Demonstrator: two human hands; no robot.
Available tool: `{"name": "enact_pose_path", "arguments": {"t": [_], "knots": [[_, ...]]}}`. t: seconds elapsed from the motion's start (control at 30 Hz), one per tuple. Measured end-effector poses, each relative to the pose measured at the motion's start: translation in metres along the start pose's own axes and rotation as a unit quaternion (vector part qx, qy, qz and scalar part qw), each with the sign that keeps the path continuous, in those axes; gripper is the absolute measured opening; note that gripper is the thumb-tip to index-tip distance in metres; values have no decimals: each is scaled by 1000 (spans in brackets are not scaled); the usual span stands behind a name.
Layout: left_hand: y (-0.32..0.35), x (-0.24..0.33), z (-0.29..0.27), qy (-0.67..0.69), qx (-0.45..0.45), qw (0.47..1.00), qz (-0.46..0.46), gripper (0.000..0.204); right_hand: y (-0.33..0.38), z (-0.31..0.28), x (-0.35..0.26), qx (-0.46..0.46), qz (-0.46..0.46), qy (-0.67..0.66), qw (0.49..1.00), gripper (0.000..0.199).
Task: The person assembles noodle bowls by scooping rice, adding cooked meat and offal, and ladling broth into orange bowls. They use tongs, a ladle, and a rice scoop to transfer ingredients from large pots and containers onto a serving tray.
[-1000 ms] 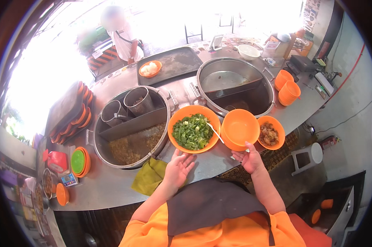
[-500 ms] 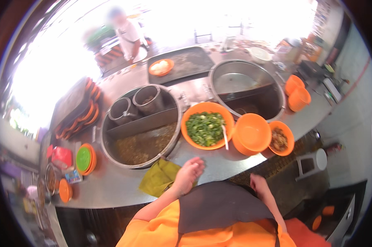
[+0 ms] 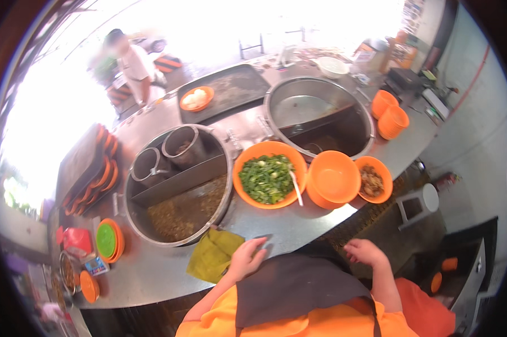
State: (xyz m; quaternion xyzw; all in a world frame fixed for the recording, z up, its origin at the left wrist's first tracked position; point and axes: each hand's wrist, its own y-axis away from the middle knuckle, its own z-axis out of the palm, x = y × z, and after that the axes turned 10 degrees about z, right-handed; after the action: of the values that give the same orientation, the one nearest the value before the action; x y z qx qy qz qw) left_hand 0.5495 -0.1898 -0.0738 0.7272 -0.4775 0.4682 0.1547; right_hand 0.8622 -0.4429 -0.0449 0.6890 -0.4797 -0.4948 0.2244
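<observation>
The steel worktop (image 3: 287,230) curves just ahead of both hands. A big pot (image 3: 174,191) sits ahead-left of the left hand (image 3: 246,257), which rests empty, fingers loosely spread, on the worktop edge, touching a green cloth (image 3: 214,254). The greens bowl (image 3: 269,175) stands beyond it. The right hand (image 3: 364,251) hovers empty, fingers curled, below the empty orange bowl (image 3: 333,178).

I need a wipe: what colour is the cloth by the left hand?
The cloth is olive green, lying beside the left hand; the head view shows it.
</observation>
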Motion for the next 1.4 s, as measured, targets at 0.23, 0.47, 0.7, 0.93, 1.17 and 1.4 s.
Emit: {"name": "enact_pose_path", "arguments": {"t": [0.23,0.47,0.7,0.93,1.17,1.4], "knots": [[14,-12,7,-143,129,980,53,32,29,-129,-60,202,-182,20,962,18],[-10,-15,27,-249,162,953,-53,41,-126,-249,-116,404,-253,177,861,20],[-25,-11,35,-341,133,925,-104,47,-210,-303,-141,386,-299,248,837,18],[-33,-17,39,-383,135,901,-151,47,-215,-295,-224,210,-343,329,854,14],[-40,-26,33,-387,144,896,-162,43,-287,-244,-281,56,-213,583,782,22],[-42,-31,28,-387,159,893,-163,41,-340,-203,-278,-99,-65,664,738,50]]}}
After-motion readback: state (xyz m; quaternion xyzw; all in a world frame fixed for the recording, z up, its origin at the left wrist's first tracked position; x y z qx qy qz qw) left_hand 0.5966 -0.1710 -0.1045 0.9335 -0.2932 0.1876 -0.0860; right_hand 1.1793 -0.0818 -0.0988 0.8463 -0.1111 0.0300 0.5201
